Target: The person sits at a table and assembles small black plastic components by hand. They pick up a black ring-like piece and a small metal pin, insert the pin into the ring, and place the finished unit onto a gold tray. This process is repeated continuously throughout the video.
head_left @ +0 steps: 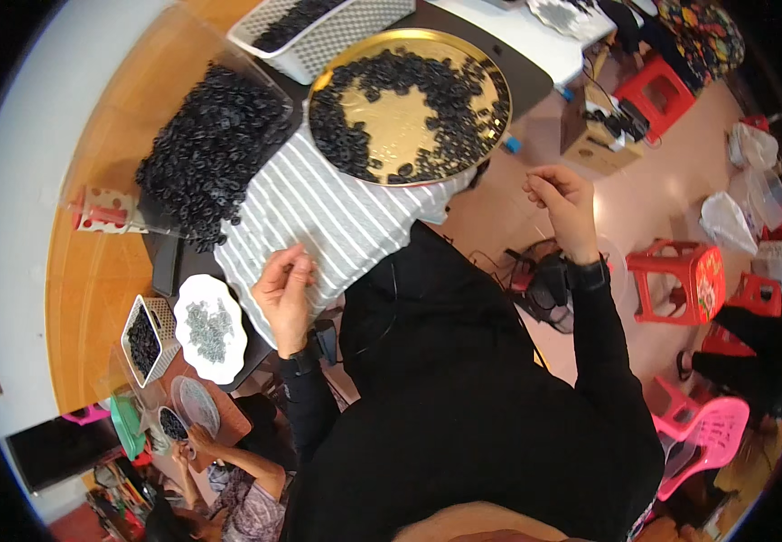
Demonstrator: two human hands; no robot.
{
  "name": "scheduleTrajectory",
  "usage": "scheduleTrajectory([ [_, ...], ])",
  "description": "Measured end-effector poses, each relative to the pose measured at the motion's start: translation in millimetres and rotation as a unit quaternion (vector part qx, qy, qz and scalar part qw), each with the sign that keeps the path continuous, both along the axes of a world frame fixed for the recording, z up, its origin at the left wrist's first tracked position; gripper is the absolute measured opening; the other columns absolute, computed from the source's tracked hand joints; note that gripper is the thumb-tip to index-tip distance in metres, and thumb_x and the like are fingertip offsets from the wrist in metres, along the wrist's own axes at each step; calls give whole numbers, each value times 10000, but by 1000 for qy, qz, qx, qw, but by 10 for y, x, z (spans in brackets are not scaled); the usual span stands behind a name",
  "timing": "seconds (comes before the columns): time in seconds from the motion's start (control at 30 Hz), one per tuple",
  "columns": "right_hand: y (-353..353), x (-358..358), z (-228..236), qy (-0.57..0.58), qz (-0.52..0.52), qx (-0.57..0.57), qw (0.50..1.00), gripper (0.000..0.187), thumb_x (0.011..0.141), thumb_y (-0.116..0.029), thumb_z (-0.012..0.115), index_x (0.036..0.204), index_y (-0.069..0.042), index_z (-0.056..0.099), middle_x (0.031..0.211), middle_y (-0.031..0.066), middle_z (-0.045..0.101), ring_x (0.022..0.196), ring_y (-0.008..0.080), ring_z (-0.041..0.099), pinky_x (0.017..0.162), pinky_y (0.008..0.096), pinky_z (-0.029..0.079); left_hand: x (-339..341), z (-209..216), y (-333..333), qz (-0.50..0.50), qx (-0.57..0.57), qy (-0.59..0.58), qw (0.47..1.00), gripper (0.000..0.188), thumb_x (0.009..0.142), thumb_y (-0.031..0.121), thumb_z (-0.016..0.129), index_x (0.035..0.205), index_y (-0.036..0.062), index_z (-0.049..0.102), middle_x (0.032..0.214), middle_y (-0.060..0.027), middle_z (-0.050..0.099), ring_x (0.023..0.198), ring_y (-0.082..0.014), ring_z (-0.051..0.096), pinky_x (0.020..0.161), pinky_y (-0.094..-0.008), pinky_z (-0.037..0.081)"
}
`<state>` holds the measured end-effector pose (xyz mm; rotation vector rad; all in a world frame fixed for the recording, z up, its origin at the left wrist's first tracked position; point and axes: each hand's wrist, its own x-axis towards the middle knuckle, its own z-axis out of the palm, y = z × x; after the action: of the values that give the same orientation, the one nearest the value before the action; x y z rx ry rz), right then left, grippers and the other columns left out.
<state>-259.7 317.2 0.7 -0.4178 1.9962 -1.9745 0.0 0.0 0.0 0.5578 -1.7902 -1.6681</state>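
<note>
Pinkish floor point(630, 203) right, wooden table point(74, 312) left. Step in hand, by judgement: handling small black pieces point(463, 135) spread in a round gold tray point(391, 122), ahead of both hands. Left hand point(284, 289) narrow, fingers curled over striped cloth point(346, 217); right hand point(561, 203) likewise, out over floor; whether either grips anything, cannot tell. Next move probably calls for a fine pinch. Pieces matte, many ring-like; tray smooth, shiny; white plate point(213, 369) scalloped
</note>
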Motion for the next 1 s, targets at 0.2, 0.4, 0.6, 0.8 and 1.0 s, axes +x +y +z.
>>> scheduleTrajectory([
  [0.2,-540,-53,531,183,55,29,981,99,886,-23,649,966,28,677,821,31,682,717,89,605,657,238,487,8,56,-44,22,16,58,998,193,891,-7,692,1083,-20,711,951,-30,627,814,-93,585,740,-211,459],
  [0.4,-1128,-436,781,404,137,220,877,190,744,-15,675,933,1,664,784,165,632,740,324,641,675,384,501,34,71,-30,55,-3,87,995,181,877,-29,690,1056,-26,713,940,-28,619,835,-88,563,755,-209,441],
  [0.6,-1376,-612,780,464,220,411,753,244,716,-53,717,945,6,657,845,178,629,779,346,633,731,437,495,49,86,-22,64,5,89,994,171,873,-46,683,1040,-30,712,927,-33,621,807,-82,551,724,-205,434],
  [0.8,-1468,-581,688,405,228,375,802,221,732,17,674,951,10,649,855,181,633,804,329,648,728,397,511,57,137,-28,57,1,76,996,156,872,-38,685,1026,-26,710,904,-30,624,793,-84,537,715,-209,425],
  [1.0,-1390,-555,766,397,231,354,814,210,747,54,650,953,20,649,862,165,638,785,299,654,707,362,507,59,148,-13,70,18,73,995,147,877,-24,691,1022,-27,710,915,-30,622,810,-88,535,728,-209,425],
])
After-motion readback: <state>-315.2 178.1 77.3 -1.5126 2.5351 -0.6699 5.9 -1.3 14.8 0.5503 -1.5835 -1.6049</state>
